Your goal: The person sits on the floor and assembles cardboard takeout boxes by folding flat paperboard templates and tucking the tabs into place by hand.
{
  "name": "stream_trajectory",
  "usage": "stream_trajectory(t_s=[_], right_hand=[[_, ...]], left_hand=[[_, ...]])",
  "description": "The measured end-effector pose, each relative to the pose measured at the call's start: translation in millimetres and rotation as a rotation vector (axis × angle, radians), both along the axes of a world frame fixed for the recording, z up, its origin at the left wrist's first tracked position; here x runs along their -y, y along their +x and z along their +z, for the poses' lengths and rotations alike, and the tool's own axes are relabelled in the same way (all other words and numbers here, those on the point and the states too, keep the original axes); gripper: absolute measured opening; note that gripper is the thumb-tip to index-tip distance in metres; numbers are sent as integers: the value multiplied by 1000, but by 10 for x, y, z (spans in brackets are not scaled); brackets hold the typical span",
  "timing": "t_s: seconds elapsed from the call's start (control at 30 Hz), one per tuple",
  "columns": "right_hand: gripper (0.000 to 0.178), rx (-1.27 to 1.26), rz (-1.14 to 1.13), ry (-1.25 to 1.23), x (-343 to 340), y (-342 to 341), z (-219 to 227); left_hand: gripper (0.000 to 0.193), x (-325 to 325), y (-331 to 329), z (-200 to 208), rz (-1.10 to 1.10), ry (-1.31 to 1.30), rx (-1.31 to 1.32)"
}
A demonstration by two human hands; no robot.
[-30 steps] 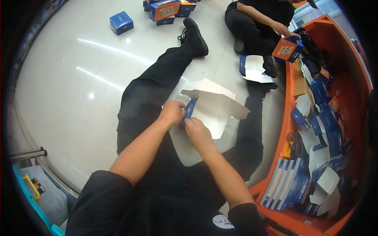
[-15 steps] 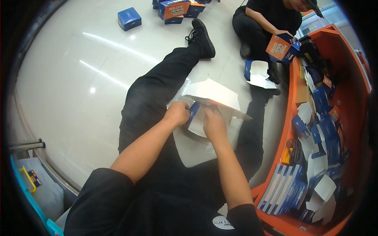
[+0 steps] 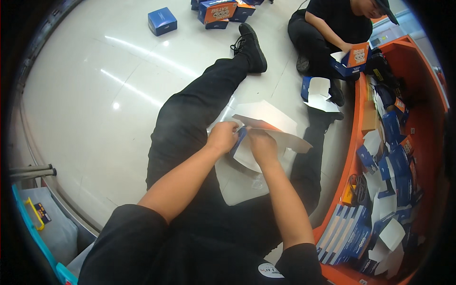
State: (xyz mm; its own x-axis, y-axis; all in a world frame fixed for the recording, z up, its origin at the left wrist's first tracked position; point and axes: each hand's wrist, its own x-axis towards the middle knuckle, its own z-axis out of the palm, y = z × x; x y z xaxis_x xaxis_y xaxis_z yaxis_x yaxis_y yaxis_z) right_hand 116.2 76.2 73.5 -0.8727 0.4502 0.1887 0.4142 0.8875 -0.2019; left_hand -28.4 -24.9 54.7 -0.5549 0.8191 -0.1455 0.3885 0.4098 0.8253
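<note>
A partly folded cardboard box, white inside with blue and orange outside, lies between my spread legs with its flaps raised. My left hand pinches the blue side edge of this box. Inside its opening, against the white panel, is my right hand, with its fingers curled onto the cardboard and the tips partly hidden. Clear plastic lies on the floor just below the box.
At right stands an orange bin with several flattened and opened blue boxes. A co-worker sits ahead, handling another box. An opened box lies near my right foot. One blue box and a stack stand farther off.
My view has shifted slightly, so the scene sits lower and farther right. My right hand has pushed a bit deeper into the box. The co-worker's box has turned and shows an opened flap.
</note>
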Motion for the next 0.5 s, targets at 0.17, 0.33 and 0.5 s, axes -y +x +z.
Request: stream_trajectory(t_s=[0.17, 0.33, 0.5], right_hand=[[26, 179, -107, -45, -26, 72, 56], [27, 196, -93, -26, -60, 98, 100], [28, 184, -89, -66, -62, 71, 87]], left_hand=[[24, -85, 17, -111, -26, -23, 25], [20, -119, 49, -123, -24, 0, -12], [20, -97, 55, -149, -26, 10, 18]])
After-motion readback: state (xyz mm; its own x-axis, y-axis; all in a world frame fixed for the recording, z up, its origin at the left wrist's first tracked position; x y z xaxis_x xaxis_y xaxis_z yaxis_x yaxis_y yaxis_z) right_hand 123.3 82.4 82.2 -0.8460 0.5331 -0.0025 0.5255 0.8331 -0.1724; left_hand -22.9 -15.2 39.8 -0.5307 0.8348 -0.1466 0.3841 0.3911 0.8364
